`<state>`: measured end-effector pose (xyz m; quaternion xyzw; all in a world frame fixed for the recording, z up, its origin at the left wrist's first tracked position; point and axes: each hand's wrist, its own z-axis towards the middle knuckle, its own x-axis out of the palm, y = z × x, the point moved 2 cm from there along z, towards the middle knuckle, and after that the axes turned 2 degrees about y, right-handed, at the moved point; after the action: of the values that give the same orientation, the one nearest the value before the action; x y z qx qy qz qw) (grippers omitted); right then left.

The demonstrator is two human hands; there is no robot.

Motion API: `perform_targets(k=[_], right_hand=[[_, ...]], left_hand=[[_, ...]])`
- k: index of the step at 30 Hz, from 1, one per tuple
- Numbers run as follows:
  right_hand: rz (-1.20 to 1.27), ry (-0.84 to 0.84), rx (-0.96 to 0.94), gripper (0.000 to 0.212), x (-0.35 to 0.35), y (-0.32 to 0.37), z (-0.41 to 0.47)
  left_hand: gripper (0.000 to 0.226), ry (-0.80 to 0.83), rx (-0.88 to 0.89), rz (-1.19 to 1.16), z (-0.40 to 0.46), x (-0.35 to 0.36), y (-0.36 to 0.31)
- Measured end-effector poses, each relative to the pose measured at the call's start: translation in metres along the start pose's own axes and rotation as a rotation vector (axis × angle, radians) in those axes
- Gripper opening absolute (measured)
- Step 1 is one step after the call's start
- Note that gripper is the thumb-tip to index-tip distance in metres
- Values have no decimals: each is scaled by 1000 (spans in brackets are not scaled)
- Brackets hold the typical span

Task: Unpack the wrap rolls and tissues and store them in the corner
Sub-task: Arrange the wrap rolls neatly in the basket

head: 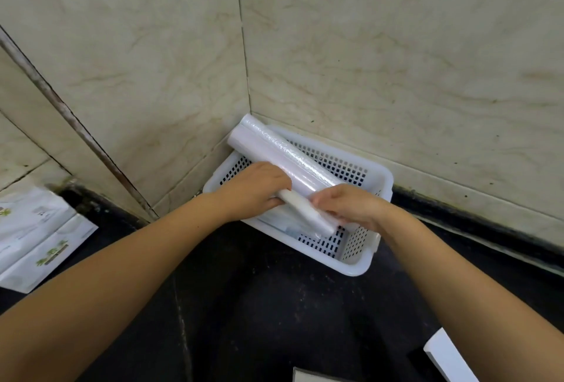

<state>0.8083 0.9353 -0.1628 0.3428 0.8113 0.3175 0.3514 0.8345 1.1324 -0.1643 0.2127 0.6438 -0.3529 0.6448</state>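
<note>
A white perforated basket (pixel 357 262) sits on the dark counter, pushed into the corner of the marble walls. A thick wrap roll (pixel 274 149) leans across it, its far end resting on the basket's back corner. A thinner white roll (pixel 305 210) lies lower, towards the near side. My left hand (pixel 256 186) grips the thinner roll's upper end. My right hand (pixel 348 207) holds the rolls' near end, fingers curled over them. Flat packets lie under the rolls in the basket, mostly hidden.
Tissue packs (pixel 33 235) with green print lie at the left on the counter. A white box corner (pixel 448 357) shows at the lower right, and a grey edge (pixel 311 375) at the bottom. The dark counter (pixel 259 305) stretches in front of the basket.
</note>
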Motion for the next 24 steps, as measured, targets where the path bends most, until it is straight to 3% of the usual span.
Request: perform_targets(k=[2, 4, 6, 8, 10, 14, 18, 20, 23, 24], right_hand=[[-265, -145, -188, 48, -4, 15, -7], [-507, -120, -297, 54, 3, 30, -11], [-767, -154, -296, 34, 10, 33, -8], [-861, -265, -247, 12, 6, 31, -4], [-816, -299, -185, 12, -3, 24, -2], [-648, -332, -161, 19, -16, 11, -1], [-493, -362, -264, 9, -5, 7, 6], [-403, -408, -309, 10, 5, 4, 10], [-345, -506, -357, 17, 19, 3, 16], [-366, -534, -380, 18, 24, 4, 19]], left_hand=[[14, 78, -37, 13, 7, -3, 1], [12, 112, -75, -47, 13, -5, 4], [13, 117, -127, -161, 18, -5, 10], [14, 165, -253, -304, 19, 3, 21], [9, 280, -370, -331, 18, 18, 34], [33, 486, -387, -194, 25, 56, 42], [13, 615, -397, -114, 35, 71, 33], [21, 674, -360, -98, 33, 67, 31], [4, 607, -267, -120, 23, 57, 33], [15, 583, -273, -147, 19, 52, 34]])
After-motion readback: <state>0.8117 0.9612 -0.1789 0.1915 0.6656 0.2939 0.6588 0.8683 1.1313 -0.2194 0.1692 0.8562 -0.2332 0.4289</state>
